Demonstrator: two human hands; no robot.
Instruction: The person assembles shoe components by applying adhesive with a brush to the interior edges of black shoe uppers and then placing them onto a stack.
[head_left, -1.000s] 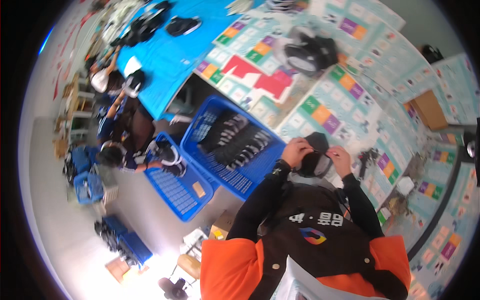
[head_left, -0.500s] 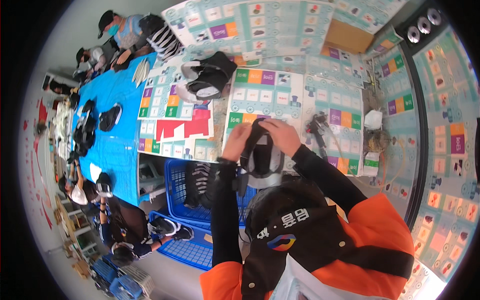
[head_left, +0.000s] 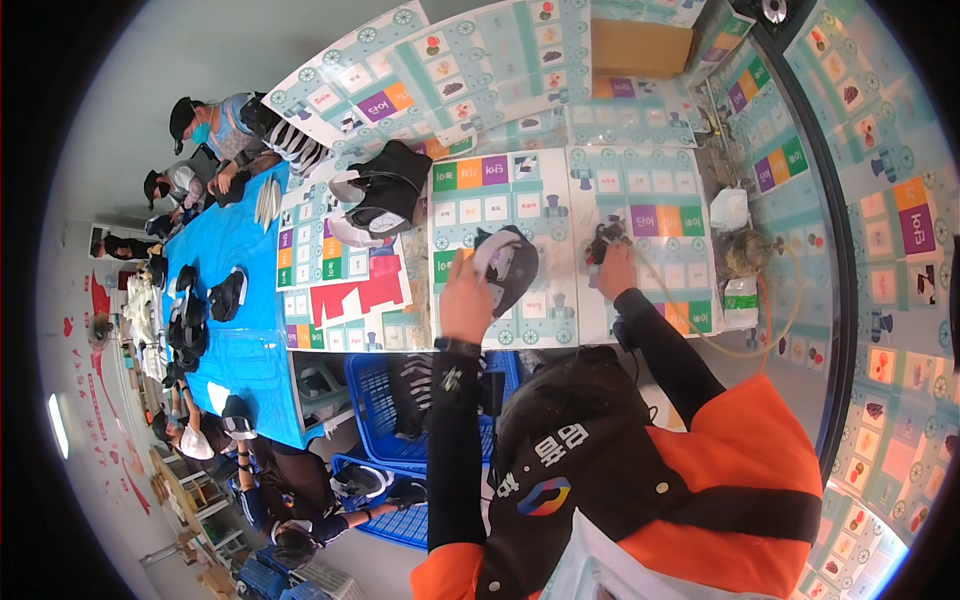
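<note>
Head view, left hand (head_left: 467,305) forward, gripping shoe (head_left: 517,275)

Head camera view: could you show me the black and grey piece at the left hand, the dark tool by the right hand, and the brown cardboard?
Black and grey piece (head_left: 516,276): head view, on its dark side.
Dark tool (head_left: 604,238): head view, on its body.
Brown cardboard (head_left: 640,48): head view, on its broad face.

One held upper (head_left: 518,275), one tool (head_left: 604,238)
</note>
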